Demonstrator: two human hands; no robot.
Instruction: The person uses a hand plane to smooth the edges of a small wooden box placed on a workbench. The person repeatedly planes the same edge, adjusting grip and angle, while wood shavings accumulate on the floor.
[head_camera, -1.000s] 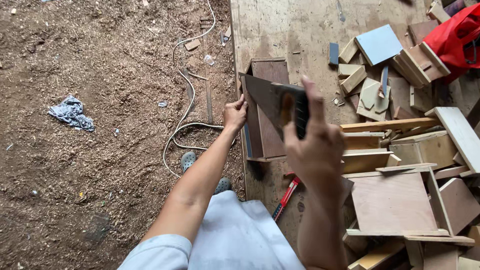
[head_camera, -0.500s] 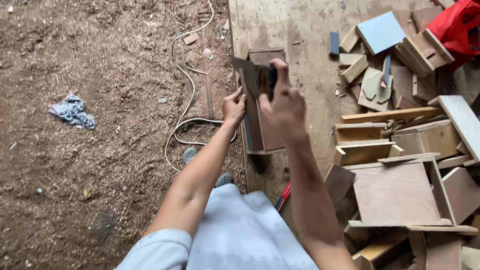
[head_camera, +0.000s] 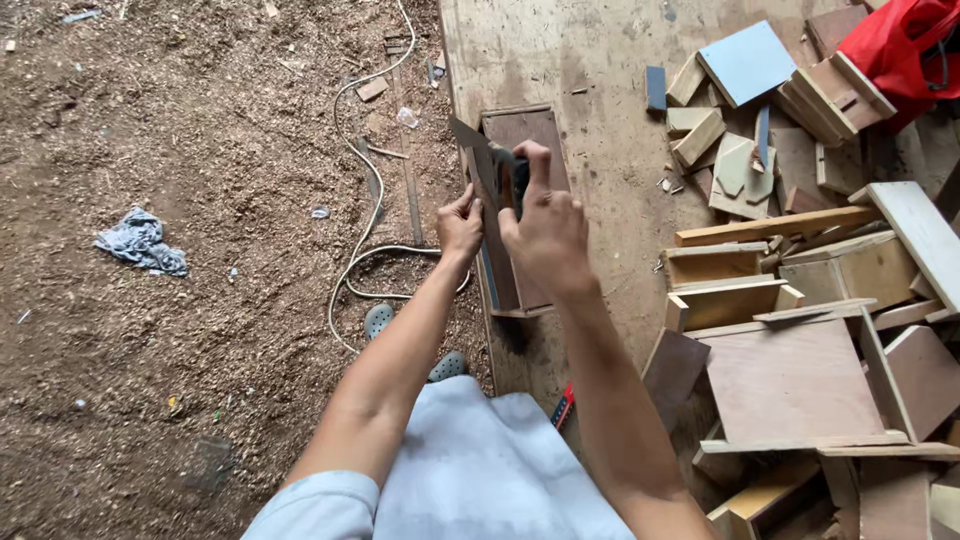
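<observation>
My left hand (head_camera: 459, 225) pinches the near edge of a thin dark plywood panel (head_camera: 478, 160) held upright over a brown open wooden box (head_camera: 527, 130) at the left edge of the workbench. My right hand (head_camera: 545, 230) is wrapped around a small dark tool (head_camera: 520, 180) pressed against that panel, its fingers closed. The panel stands along the box's left side; the tool's shape is mostly hidden by my fingers.
The plywood workbench (head_camera: 600, 70) carries a pile of wood offcuts and small box frames (head_camera: 790, 300) on the right, a light blue board (head_camera: 745, 60) and a red bag (head_camera: 900, 45). A white cable (head_camera: 375, 215) lies on the sawdust floor, with a grey rag (head_camera: 140, 243) further left.
Both hands have moved the panel and tool away from me and down, from in front of the camera to the box's left side. The view has shifted slightly.
</observation>
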